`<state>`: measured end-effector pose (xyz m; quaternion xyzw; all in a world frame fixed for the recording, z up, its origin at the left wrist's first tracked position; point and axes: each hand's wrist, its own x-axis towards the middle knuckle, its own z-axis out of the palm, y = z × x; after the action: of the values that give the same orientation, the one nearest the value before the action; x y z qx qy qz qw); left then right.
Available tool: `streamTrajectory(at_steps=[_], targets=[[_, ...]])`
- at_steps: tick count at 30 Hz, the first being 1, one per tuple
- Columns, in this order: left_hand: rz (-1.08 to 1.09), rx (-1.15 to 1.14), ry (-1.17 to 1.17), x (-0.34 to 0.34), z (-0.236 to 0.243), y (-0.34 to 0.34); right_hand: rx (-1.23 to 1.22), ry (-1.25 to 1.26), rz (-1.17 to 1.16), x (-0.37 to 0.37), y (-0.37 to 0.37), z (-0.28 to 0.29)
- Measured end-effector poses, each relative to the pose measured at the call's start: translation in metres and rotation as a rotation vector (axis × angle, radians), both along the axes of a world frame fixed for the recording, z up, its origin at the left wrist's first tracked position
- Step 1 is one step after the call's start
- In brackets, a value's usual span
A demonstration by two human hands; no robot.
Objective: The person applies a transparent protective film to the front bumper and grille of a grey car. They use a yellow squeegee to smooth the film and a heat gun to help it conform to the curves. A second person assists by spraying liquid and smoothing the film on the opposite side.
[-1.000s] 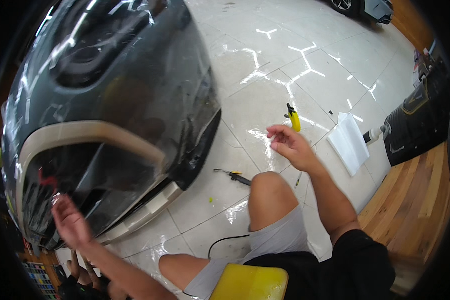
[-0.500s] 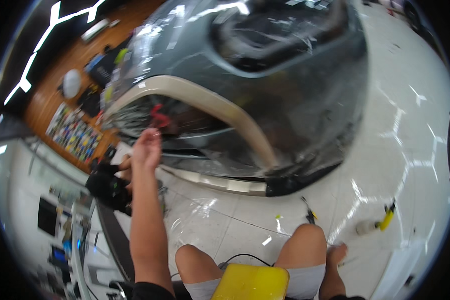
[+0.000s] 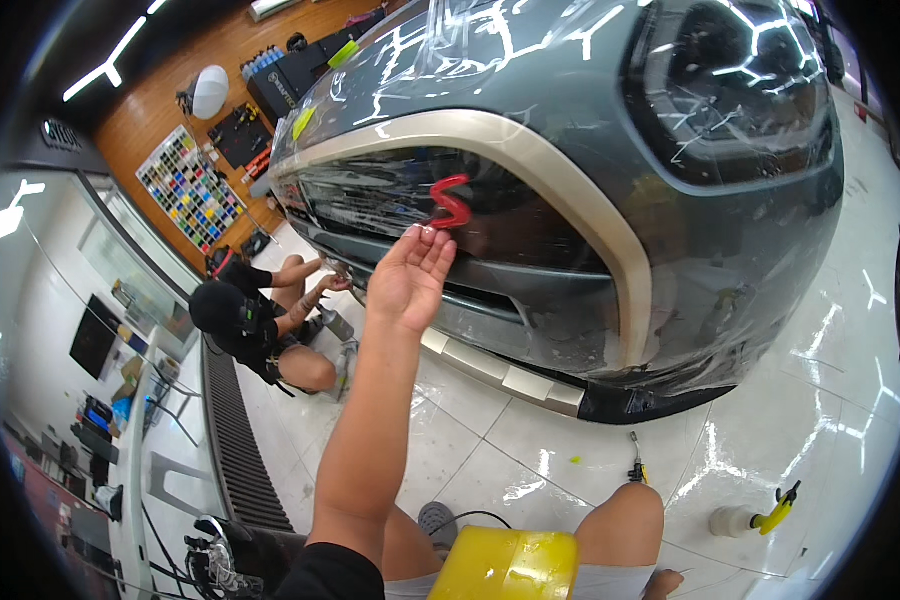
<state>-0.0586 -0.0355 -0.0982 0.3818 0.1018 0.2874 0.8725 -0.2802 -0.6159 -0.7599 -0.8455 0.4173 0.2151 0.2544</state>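
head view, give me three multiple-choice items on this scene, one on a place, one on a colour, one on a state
1. Where is the left hand?
A. at the grille, fingertips just below the red emblem
B. on the floor
C. on the headlight

2. What colour is the spray bottle's trigger head?
A. blue
B. yellow
C. white

3. How is the left hand?
A. fisted
B. open, palm up, holding nothing
C. gripping a tool

Answers: 1 A, fingertips reach the emblem's lower edge; 2 B, yellow head on a white bottle; 3 B, fingers spread and empty.
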Motion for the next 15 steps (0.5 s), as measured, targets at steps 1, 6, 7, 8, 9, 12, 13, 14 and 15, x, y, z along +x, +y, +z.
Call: streamTrajectory(at_steps=[1,6,7,8,9,12,13,14,15], targets=[[0.006,-0.016,-0.015,-0.002,-0.002,0.000,-0.036,-0.041,0.070,-0.001,0.006,0.023],[-0.030,-0.120,-0.135,-0.005,-0.003,0.016,-0.054,-0.442,0.307,0.045,0.046,0.206],[-0.010,-0.121,-0.164,-0.008,-0.001,0.019,0.047,-0.564,0.328,0.064,0.056,0.252],[-0.047,-0.164,-0.220,0.003,0.001,0.014,0.256,-0.823,0.264,0.092,0.026,0.253],[-0.038,-0.181,-0.245,0.004,-0.001,0.015,0.508,-1.048,0.238,0.119,0.030,0.288],[-0.068,-0.204,-0.293,-0.002,-0.007,0.012,0.627,-1.019,0.519,0.171,0.110,0.499],[-0.067,-0.218,-0.277,0.001,-0.005,0.002,0.873,-1.052,0.502,0.180,0.150,0.556],[-0.068,-0.214,-0.262,0.007,-0.006,-0.005,0.833,-1.015,0.610,0.186,0.177,0.603],[-0.055,-0.223,-0.252,0.010,-0.012,-0.006,0.655,-1.036,0.886,0.199,0.202,0.634]])
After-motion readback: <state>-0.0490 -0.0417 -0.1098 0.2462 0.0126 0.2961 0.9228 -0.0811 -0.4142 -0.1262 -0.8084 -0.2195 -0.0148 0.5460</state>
